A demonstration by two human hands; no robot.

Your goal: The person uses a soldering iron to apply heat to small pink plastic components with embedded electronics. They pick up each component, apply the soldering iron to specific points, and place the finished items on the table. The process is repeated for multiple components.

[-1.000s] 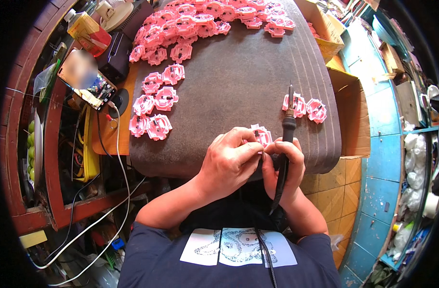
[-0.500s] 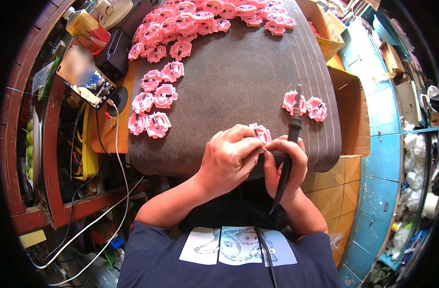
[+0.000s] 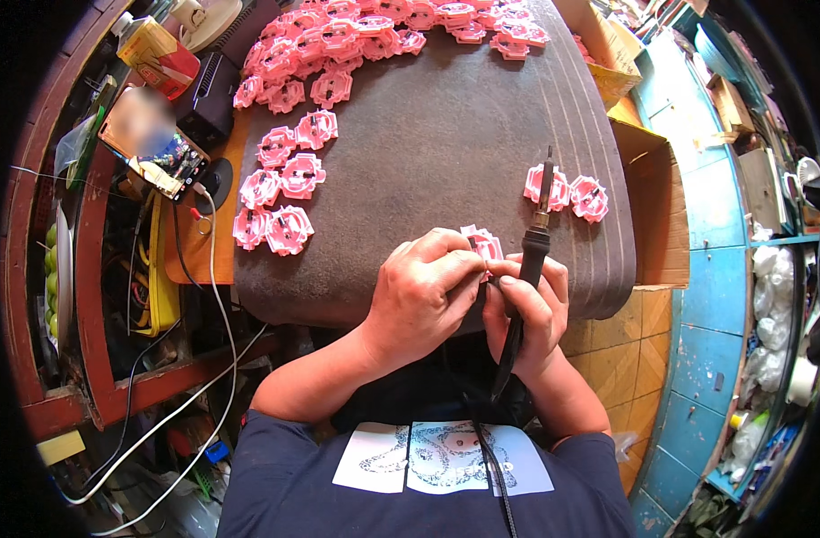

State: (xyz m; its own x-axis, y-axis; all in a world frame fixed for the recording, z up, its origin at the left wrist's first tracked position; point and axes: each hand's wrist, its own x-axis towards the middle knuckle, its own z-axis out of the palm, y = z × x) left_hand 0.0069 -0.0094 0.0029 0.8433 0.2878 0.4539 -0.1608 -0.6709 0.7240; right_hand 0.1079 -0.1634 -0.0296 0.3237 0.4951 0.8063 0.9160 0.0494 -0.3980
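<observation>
Over on the right, just past the table [image 3: 410, 179], a cardboard box [image 3: 663, 211] gapes open; from here I can't see down to its bottom. Farther back stands a yellowish carton [image 3: 614, 67] with some pink pieces [image 3: 584, 50] inside, mostly hidden by its walls. Across from it, a bottle [image 3: 165, 65] wears a yellow and red wrap that hides what it holds.

The person's left hand [image 3: 423, 285] is pinched on the near side of a pink plastic piece [image 3: 483, 242] by the table's front edge. The right hand [image 3: 533, 314] grasps a soldering iron [image 3: 534, 249], point aimed away, while its thumb and forefinger meet the left fingertips at the piece. Those fingers cover the near part, so I can't make out the detail there. The iron's metal end partly blocks one of two loose pieces [image 3: 590, 199], and the big pink heap [image 3: 338, 40] runs out of sight at the top.
</observation>
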